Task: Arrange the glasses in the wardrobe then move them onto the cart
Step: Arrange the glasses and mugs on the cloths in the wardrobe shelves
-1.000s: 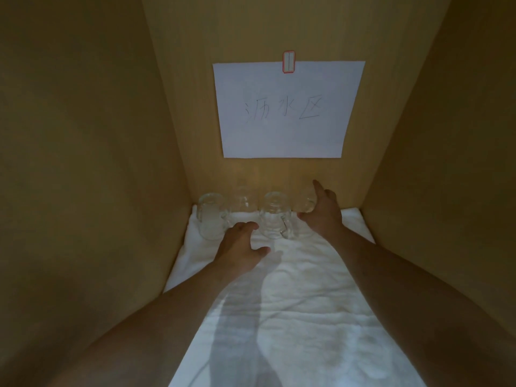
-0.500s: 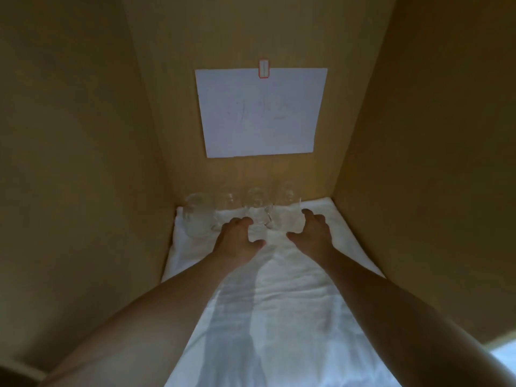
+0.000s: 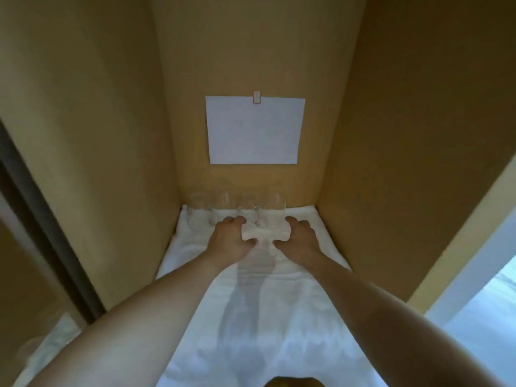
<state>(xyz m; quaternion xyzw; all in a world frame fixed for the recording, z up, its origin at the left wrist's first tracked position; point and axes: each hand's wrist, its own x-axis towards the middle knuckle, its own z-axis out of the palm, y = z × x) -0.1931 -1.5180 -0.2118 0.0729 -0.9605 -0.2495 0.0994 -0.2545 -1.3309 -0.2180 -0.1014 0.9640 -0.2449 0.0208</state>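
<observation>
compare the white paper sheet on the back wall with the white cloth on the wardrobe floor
The white paper sheet hangs flat and upright on the back wall; the white cloth lies on the floor, wrinkled. The paper is small; the cloth spans the floor wall to wall. The cloth carries clear glasses; the paper carries nothing. Both are white.

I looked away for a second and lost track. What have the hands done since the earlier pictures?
The right hand drew back from the rightmost glass; both it and the left hand now pinch a fold of the white cloth between them. The row of glasses at the back wall and the paper sheet stayed put.
</observation>
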